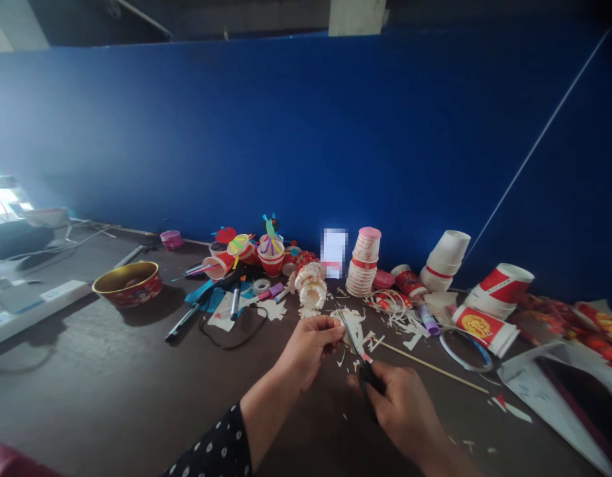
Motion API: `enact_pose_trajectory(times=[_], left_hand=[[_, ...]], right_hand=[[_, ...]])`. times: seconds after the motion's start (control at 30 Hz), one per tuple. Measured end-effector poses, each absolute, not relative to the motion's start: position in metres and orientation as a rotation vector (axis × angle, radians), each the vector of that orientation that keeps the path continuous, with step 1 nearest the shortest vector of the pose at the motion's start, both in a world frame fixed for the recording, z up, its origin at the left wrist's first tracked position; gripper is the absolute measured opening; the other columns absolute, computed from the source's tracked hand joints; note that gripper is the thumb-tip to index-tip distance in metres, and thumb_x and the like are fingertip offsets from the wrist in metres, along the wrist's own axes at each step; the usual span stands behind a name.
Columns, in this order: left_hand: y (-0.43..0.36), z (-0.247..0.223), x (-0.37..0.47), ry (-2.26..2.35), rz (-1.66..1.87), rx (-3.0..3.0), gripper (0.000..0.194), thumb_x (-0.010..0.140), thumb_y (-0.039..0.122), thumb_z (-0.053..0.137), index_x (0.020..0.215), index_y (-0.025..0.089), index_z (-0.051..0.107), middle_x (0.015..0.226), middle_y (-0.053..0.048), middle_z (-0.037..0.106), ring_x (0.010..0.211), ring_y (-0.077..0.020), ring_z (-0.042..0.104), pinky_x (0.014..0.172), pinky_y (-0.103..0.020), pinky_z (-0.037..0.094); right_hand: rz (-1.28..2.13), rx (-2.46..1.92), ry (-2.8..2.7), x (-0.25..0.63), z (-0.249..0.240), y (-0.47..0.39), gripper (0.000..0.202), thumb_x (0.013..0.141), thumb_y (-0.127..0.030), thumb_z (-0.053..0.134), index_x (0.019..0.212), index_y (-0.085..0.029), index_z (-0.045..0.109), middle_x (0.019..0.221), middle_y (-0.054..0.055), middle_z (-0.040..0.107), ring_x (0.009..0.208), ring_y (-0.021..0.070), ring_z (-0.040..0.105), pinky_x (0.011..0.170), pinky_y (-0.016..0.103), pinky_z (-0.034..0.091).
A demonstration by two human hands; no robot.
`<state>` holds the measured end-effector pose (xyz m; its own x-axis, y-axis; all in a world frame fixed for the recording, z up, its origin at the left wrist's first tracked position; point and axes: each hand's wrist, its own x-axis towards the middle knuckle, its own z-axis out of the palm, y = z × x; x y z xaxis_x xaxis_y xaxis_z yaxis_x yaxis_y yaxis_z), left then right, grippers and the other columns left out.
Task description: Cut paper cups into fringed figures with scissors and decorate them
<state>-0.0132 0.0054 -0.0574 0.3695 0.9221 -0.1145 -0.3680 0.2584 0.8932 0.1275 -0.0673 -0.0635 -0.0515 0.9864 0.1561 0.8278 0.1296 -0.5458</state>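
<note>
Two bare hands over a dark counter (pixel 137 397); left hand (pixel 308 344) pinched, thumb against fingertips, beside the blade tips, presumably to steady something too small to tell; right hand (pixel 405 404) curled closed round black-handled scissors (pixel 365 372), metal blades slanting towards the left hand; thin, jagged white paper scraps (pixel 356 319) near the blades; tapered paper cups (pixel 363 265), inverted and nested, likely to save room; one round bowl (pixel 137 301), glossy gold inside
</note>
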Motion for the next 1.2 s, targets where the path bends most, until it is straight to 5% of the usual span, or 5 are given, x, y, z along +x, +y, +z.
enact_pose_trajectory(times=[0.63,1.2], left_hand=[[0.009,-0.050,-0.020,0.746,0.964,0.925,0.016,0.051,0.020,0.071,0.056,0.011,0.059,0.048,0.003,0.048,0.043,-0.0041,0.039,0.048,-0.021,0.025],[0.012,-0.047,-0.027,0.827,0.965,0.955,0.012,0.053,0.020,0.067,0.055,0.011,0.059,0.045,0.004,0.045,0.043,-0.0039,0.036,0.045,-0.019,0.024]], right_hand=[[0.703,-1.686,-1.805,0.129,-0.069,-0.069,0.033,0.074,-0.040,0.052,0.052,-0.017,0.045,0.048,-0.006,0.031,0.047,0.0091,0.032,0.043,0.020,0.023],[0.841,-1.595,-1.731,0.127,-0.069,-0.069,0.034,0.075,-0.040,0.050,0.052,-0.017,0.041,0.052,-0.005,0.027,0.050,0.0089,0.026,0.043,0.020,0.021]])
